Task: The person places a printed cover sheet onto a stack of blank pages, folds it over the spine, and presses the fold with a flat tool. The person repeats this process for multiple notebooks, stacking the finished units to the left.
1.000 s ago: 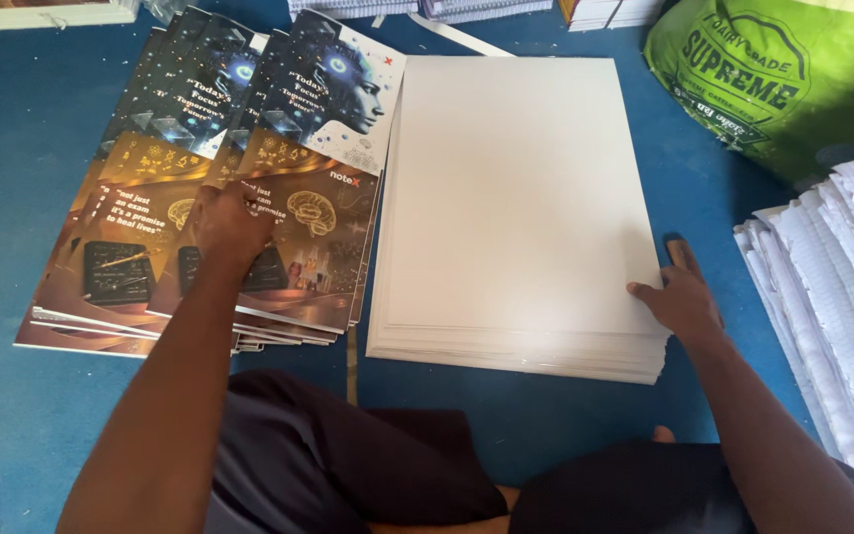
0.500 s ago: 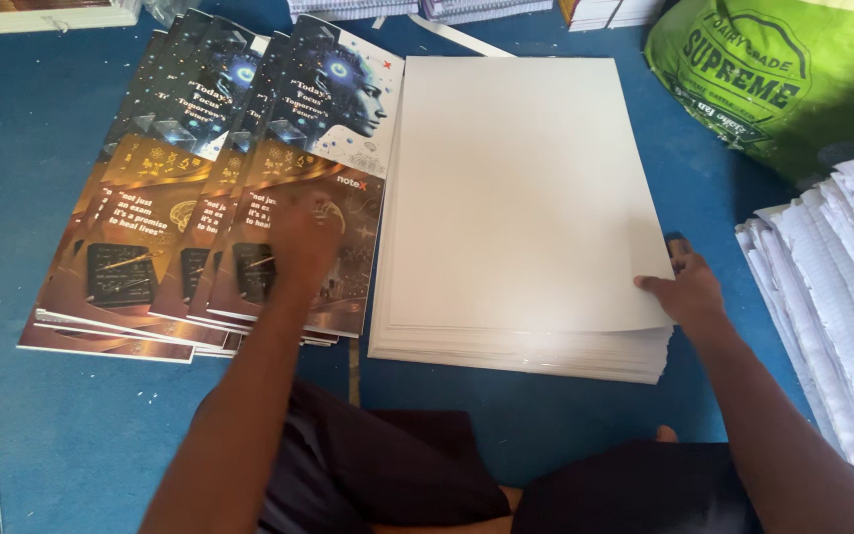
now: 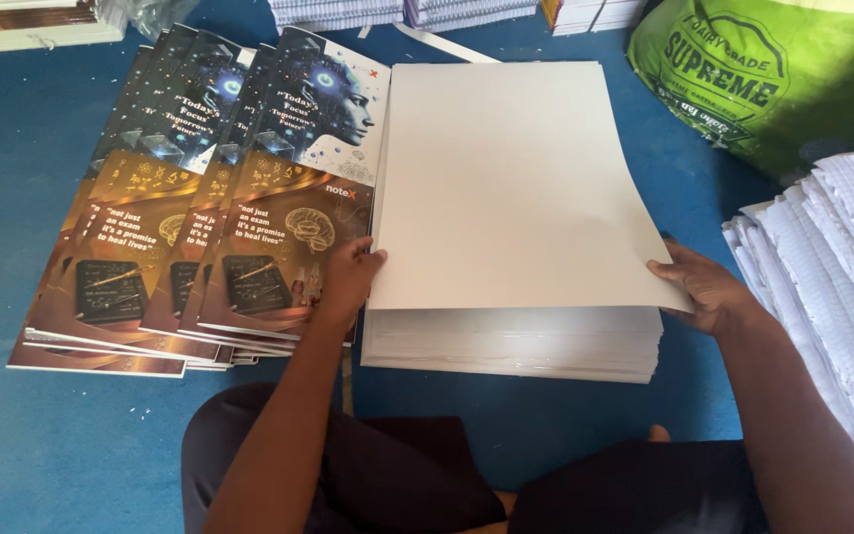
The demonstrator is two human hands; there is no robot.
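Both my hands now grip the top white paper sheet [image 3: 506,188] of the stack on the blue floor [image 3: 12,168]: left hand [image 3: 350,275] has left the printed covers [image 3: 200,218], right hand [image 3: 706,287] lifts its corner.

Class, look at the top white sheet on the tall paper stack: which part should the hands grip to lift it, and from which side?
Probably the near corners of the top white sheet, reached from the near edge. That edge already bows up off the paper stack, leaving room for fingers. The left hand holds the near-left corner, the right hand the near-right, so the wide, limp sheet stays level.
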